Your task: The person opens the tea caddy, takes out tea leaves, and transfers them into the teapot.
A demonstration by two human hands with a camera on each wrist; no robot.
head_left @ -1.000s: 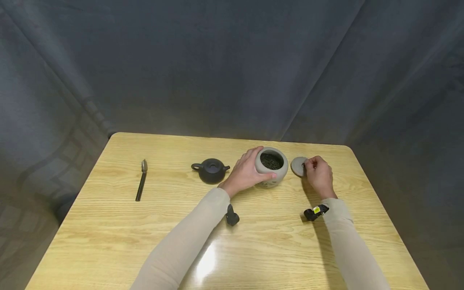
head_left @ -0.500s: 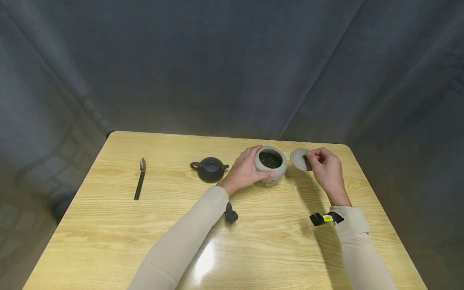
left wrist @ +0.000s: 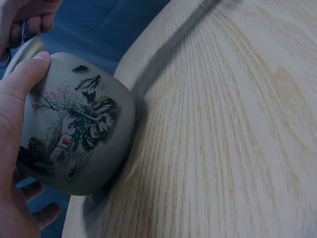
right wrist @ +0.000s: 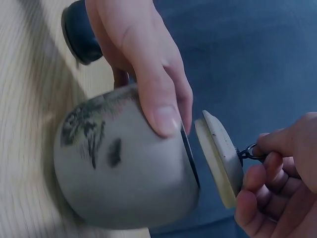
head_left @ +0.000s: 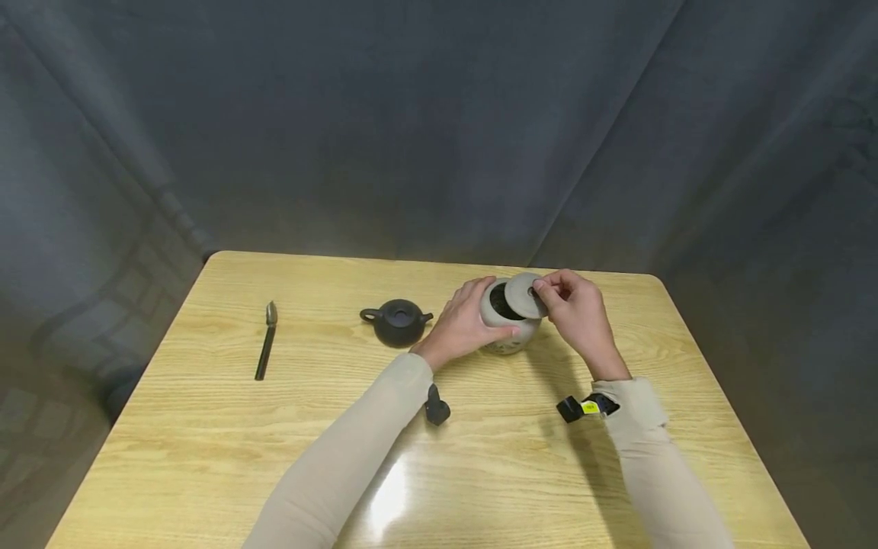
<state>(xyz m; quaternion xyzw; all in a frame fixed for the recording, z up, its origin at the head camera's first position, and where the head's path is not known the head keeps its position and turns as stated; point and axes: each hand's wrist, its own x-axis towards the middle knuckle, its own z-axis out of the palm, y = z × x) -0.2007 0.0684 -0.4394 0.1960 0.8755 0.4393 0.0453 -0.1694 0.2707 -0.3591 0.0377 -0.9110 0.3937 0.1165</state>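
Note:
A round grey tea jar [head_left: 509,335] with a painted tree and landscape [left wrist: 84,119] stands on the table, dark tea leaves showing in its mouth. My left hand [head_left: 466,324] grips the jar from its left side, thumb over the near shoulder by the rim. By the small metal ring [right wrist: 252,151] on its top, my right hand [head_left: 579,316] pinches the grey lid [head_left: 523,296]. The lid is tilted and partly covers the mouth in the head view. In the right wrist view a gap shows between the lid's pale underside [right wrist: 213,158] and the jar's rim.
Just left of the left hand stands a small dark teapot [head_left: 399,323], handle to the left and spout to the right. Farther left on the wooden table [head_left: 206,442] lies a dark-handled scoop [head_left: 267,341]. Dark curtains [head_left: 411,137] hang behind the table.
My right hand has lifted the lid off the table right of the jar and carried it left, over the jar's mouth. The left hand has kept its grip on the jar.

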